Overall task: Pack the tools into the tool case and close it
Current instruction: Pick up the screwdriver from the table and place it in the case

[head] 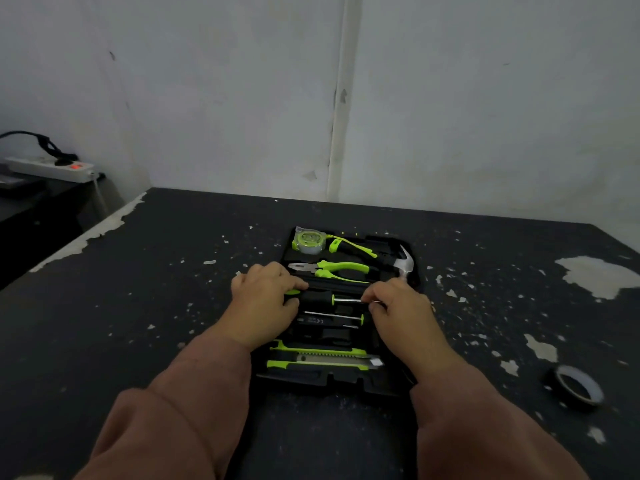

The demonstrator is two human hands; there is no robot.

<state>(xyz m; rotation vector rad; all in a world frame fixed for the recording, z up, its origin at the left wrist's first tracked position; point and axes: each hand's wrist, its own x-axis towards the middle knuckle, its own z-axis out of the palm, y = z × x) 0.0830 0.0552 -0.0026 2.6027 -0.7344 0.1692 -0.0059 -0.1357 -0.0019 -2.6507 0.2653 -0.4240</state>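
I am pressing the black-handled, steel-shafted screwdriver (332,300) into the open black plastic tool case (329,379), mid-case, both hands (268,299) (398,304) pinching it (next: seating it fully).

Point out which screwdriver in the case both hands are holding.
The upper screwdriver: the left hand grips its black-and-green handle, the right hand pinches its shaft. The thinner screwdriver just below lies untouched.

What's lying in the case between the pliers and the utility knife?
In the head view, two screwdrivers lie between the pliers and utility knife.
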